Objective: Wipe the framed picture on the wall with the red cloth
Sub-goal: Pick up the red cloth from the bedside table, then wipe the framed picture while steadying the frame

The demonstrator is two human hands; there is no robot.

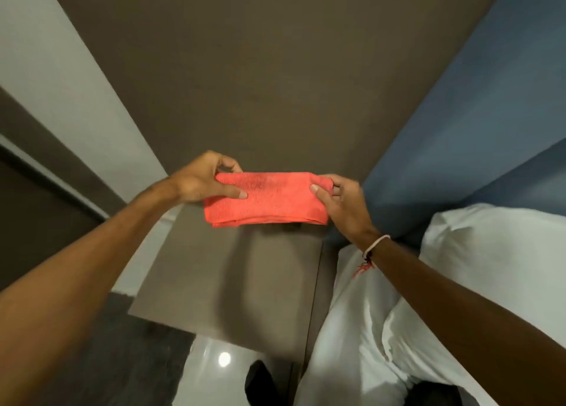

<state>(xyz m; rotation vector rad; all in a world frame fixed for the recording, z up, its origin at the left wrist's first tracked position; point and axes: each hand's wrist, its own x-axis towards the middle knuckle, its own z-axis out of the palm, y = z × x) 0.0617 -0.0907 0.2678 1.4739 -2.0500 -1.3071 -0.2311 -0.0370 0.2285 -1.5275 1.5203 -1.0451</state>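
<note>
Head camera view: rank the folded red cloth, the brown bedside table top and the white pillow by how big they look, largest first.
1. Brown bedside table top
2. White pillow, though the frame edge cuts it off and the right arm covers part, so its rank against the table is unsure
3. Folded red cloth, clearly smallest

One head-worn wide-angle view looks forward and down, close over both outstretched arms toward the brown wall (260, 68).

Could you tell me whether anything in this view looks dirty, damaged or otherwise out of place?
Only one thing: the folded red cloth, held between the left hand and right hand, has a dark smudge near its top edge, left of centre. No framed picture is in view.
</note>
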